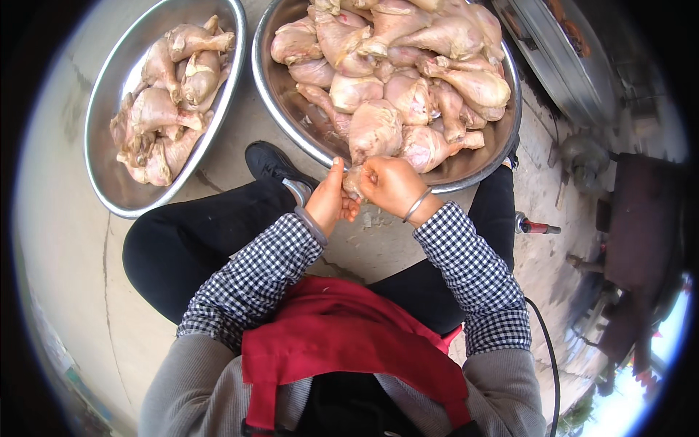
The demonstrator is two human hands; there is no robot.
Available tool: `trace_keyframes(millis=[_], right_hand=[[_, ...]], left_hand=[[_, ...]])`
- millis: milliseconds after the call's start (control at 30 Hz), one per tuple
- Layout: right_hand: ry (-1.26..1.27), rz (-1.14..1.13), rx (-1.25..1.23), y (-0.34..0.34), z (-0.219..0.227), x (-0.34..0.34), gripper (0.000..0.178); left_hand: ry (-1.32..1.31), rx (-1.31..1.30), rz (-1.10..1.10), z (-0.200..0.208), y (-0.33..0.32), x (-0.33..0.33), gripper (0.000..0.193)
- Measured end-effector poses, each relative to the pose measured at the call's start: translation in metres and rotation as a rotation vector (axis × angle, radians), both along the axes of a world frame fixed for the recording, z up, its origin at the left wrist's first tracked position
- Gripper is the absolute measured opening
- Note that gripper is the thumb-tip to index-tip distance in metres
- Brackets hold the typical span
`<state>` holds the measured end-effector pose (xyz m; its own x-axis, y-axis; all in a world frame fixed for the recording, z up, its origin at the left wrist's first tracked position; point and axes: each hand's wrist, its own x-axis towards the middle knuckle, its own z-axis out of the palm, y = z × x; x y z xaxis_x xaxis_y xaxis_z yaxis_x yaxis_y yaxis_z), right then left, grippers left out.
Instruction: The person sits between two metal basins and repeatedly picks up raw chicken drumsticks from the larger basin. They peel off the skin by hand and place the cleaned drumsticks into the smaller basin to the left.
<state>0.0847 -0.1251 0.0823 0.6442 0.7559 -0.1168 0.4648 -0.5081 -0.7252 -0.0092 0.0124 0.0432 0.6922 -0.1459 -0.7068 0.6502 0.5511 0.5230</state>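
Observation:
A raw chicken leg (375, 131) lies over the near rim of the large steel basin (309, 149), its narrow end toward me. My right hand (397, 189) is closed in a pinch at that end. On the other side my left hand (331, 200) is closed against the same end, thumb pointing up and fingers curled under. The skin between my hands looks bunched; the exact fingertip contact is partly hidden. Many more raw chicken legs (429, 95) are heaped in this basin behind my hands.
A second steel basin (93, 138) at the left holds a smaller pile of chicken legs (156, 109). My black shoe (273, 162) sits between the basins. A red-handled tool (539, 228) lies on the floor at right, near a black cable (547, 342). A metal tray (561, 58) stands far right.

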Motion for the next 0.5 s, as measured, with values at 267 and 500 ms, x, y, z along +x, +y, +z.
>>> trace_keyframes(millis=[267, 500], right_hand=[[-0.092, -0.01, -0.055, -0.002, -0.015, 0.015, 0.011], [0.828, -0.206, 0.331, -0.029, -0.021, 0.023, 0.011]], left_hand=[[-0.032, -0.024, 0.002, -0.006, 0.001, -0.001, 0.071], [-0.045, -0.045, -0.006, -0.009, 0.002, -0.001, 0.076]])
